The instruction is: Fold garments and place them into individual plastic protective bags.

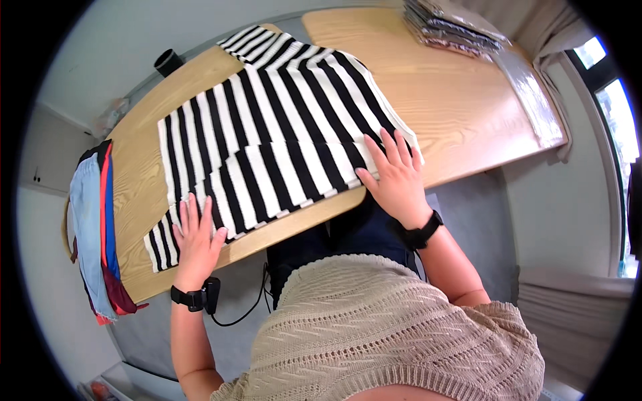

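A black-and-white striped knit sweater (267, 157) lies spread on the wooden table, with one sleeve (267, 50) stretching to the far edge and a piece of the other at the near left. A fold line runs across its middle. Flat on the near left part of the cloth rests my left hand (197, 244), fingers stretched out. My right hand (398, 180) lies on the near right corner of the sweater, its fingers spread. Neither hand grips the fabric. Each wrist wears a black band.
The wooden table (468, 134) curves around the sweater. Folded clothes in plastic bags (455, 30) are stacked at the far right, beside a clear plastic bag (528, 93). Several garments (93, 227) hang over the left edge. A black cup-like container (168, 62) stands at the far left.
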`<action>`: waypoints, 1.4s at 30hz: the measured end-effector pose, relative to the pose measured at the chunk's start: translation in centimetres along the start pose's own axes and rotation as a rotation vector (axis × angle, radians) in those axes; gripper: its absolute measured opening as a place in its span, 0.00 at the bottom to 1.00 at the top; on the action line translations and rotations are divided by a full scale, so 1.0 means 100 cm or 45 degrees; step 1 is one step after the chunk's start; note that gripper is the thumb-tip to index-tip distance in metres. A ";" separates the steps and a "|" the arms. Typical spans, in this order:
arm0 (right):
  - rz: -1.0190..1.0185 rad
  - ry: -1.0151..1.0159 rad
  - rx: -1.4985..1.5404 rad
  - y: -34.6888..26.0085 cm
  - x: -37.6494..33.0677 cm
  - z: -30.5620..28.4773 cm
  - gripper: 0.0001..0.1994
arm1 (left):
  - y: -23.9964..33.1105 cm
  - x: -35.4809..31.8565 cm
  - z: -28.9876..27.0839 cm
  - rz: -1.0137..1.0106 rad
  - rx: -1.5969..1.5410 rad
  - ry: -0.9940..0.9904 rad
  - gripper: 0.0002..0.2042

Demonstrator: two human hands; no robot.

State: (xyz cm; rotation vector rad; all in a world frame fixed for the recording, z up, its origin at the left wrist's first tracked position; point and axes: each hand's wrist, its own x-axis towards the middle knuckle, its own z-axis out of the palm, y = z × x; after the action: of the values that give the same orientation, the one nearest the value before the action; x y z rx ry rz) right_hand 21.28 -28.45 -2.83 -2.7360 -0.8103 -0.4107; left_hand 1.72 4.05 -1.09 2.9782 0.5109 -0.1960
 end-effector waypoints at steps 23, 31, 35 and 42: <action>-0.176 -0.693 0.321 -0.010 0.331 -0.023 0.23 | -0.175 0.188 -0.104 0.099 -0.263 0.169 0.21; 0.196 -0.429 0.465 -0.038 0.371 0.103 0.35 | -0.156 0.252 -0.042 0.139 -0.369 0.315 0.19; 0.274 -0.376 0.548 -0.043 0.367 0.126 0.34 | -0.147 0.253 -0.039 0.225 -0.381 0.409 0.18; -0.041 -0.212 0.750 -0.025 0.356 0.108 0.23 | -0.145 0.236 -0.040 0.255 -0.251 0.380 0.13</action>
State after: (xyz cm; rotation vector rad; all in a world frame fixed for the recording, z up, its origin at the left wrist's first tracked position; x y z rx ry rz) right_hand 50.62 -5.60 -0.44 -2.2237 -0.8516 0.0549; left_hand 19.31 25.78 -1.91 2.8488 0.2374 0.3026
